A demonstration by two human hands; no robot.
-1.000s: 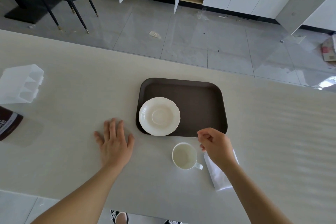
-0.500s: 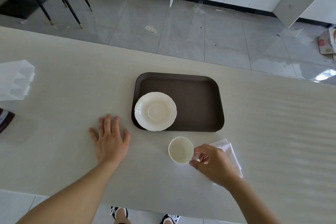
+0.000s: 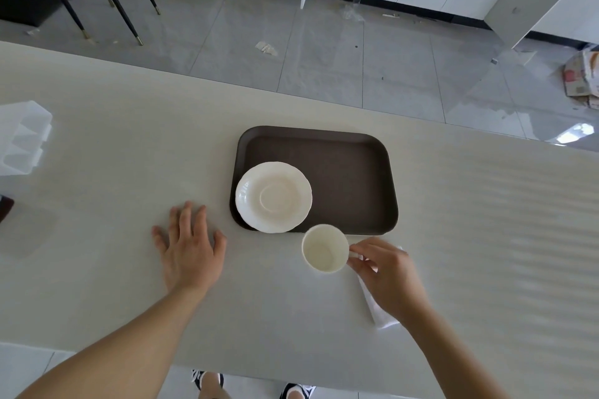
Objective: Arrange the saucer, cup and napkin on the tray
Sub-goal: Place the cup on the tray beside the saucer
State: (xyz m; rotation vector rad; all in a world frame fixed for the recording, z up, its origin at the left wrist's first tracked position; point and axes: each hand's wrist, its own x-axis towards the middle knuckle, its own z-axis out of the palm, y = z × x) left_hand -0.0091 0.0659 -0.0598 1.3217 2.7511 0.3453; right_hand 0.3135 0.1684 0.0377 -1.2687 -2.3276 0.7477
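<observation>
The table (image 3: 453, 236) was a long pale slab with nearly everything grouped around its middle, toward the near edge. The brown tray (image 3: 350, 178) lay flat and square to the near edge, probably so both hands could reach it without stretching. Its right half was bare, likely room kept for the napkin.

The left hand (image 3: 189, 248) lay palm down on the table just left of the tray, fingers spread, gripping nothing; judged as a brace while the other hand worked. The right hand (image 3: 385, 272) was near the tray's near edge, with its grip pinched on the handle side of the cup (image 3: 325, 249), thumb and forefinger pressed together there. The handle itself was hidden by the fingers. Whether the cup was lifted or resting on the table could not be told.

The white scalloped saucer (image 3: 274, 197) sat in the tray's near-left corner, its rim slightly over the tray lip, well up and ready to take the cup. The cup was off the tray, upright and empty, overlapping the tray's near edge in the view and just right of the saucer. Judged step: carrying the cup to the saucer.

The white napkin (image 3: 377, 311) lay on the table under the right wrist, mostly covered, still to be placed.

No brand, label or writing was readable on the tray, saucer, cup or napkin.
</observation>
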